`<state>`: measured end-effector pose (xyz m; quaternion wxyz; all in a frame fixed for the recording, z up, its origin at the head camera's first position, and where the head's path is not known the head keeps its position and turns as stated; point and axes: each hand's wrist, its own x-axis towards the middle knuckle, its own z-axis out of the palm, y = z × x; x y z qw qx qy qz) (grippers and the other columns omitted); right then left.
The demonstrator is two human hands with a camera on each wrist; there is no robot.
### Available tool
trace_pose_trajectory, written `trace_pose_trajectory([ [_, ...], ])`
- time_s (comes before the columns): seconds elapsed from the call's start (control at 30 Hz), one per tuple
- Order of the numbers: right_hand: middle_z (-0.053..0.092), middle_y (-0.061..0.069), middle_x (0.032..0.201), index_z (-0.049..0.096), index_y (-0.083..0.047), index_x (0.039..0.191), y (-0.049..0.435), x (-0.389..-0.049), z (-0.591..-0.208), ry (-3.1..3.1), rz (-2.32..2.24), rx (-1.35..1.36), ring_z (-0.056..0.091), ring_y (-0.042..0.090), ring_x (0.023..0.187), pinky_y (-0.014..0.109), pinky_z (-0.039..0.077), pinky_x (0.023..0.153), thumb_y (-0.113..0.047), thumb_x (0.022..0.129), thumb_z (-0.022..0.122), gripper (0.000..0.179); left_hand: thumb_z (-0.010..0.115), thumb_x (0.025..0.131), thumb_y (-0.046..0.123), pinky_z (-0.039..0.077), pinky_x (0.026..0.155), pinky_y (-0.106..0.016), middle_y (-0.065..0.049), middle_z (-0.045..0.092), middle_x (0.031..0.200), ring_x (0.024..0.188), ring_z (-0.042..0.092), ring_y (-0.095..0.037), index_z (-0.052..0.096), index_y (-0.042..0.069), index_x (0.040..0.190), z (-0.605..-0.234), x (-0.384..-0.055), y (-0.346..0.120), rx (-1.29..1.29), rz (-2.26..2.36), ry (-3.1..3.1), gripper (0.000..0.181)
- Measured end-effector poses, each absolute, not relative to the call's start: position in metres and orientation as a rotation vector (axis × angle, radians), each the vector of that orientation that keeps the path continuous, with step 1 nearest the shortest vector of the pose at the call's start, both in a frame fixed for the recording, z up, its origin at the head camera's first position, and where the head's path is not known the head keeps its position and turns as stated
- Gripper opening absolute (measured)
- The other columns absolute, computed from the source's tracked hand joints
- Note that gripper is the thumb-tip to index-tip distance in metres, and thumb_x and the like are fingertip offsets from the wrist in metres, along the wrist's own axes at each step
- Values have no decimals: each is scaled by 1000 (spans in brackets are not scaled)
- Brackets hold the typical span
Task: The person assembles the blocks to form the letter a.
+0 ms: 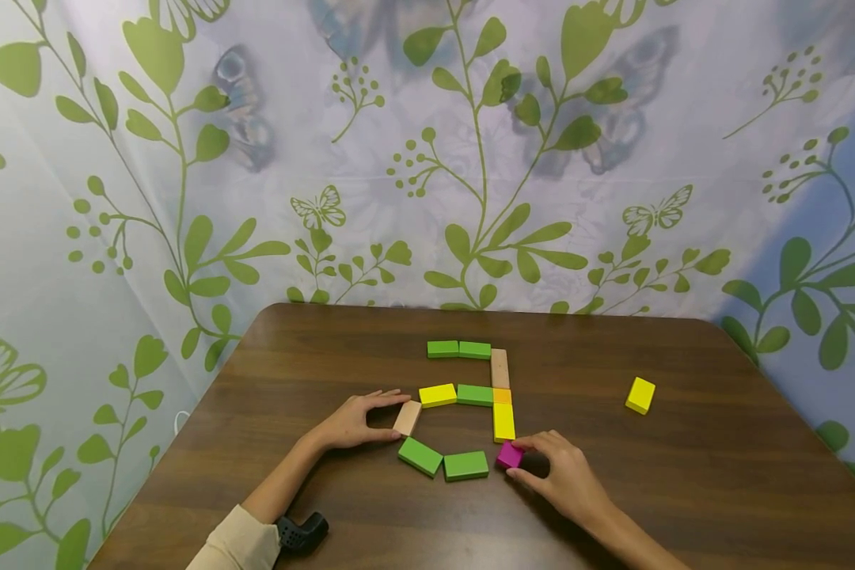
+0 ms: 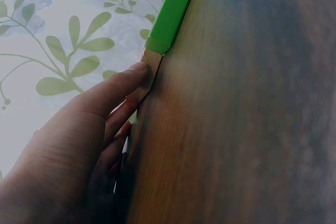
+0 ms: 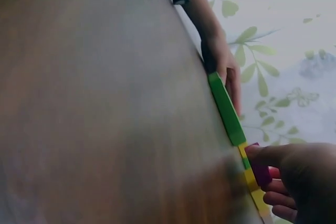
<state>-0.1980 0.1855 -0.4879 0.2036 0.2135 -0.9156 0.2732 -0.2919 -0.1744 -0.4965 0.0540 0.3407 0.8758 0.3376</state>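
Observation:
My left hand point(image 1: 351, 421) pinches a plain wooden block point(image 1: 408, 419) between thumb and fingers at the left of a figure laid out in blocks. Just below it lies a green block point(image 1: 420, 457), and another green block point(image 1: 466, 465) is to its right. Between the thumb and fingers of my right hand point(image 1: 566, 475) is a magenta block point(image 1: 510, 455), close under a yellow block point(image 1: 503, 422). In the right wrist view the magenta block point(image 3: 259, 167) shows behind the thumb.
The figure's upper part has a yellow block point(image 1: 438, 395), several green blocks point(image 1: 475, 395), a wooden block point(image 1: 499, 369) and a small orange piece point(image 1: 502, 396). A lone yellow block point(image 1: 640, 395) lies at the right of the brown table point(image 1: 684, 491). Patterned cloth point(image 1: 427, 158) hangs behind.

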Motion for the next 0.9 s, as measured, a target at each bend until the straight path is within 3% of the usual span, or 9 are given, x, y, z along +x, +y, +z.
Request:
trace_pose_trajectory([
  [0.3,61,-14,86,71,-18,94,178,-197,-497,-2554,730,536,50,-1,81,28,51,71,-31,64,84,35,64,82,50,27,102,-56,-3,40,142,131,31,-37,47,26,137,-497,-292,-174,1043,1024,2659,62],
  [0.67,66,-9,90,72,-14,101,179,-191,-501,-2516,739,497,56,5,83,32,53,71,-30,62,85,44,64,82,49,27,101,-56,-4,40,142,130,31,-38,47,25,137,-497,-291,-175,1045,1028,2658,62],
  [0.9,68,-7,89,73,-14,97,176,-187,-502,-2525,783,419,57,6,83,33,53,70,-26,65,84,36,65,82,48,27,101,-57,-4,40,142,130,31,-39,47,25,137,-496,-291,-175,1051,1032,2657,62],
])
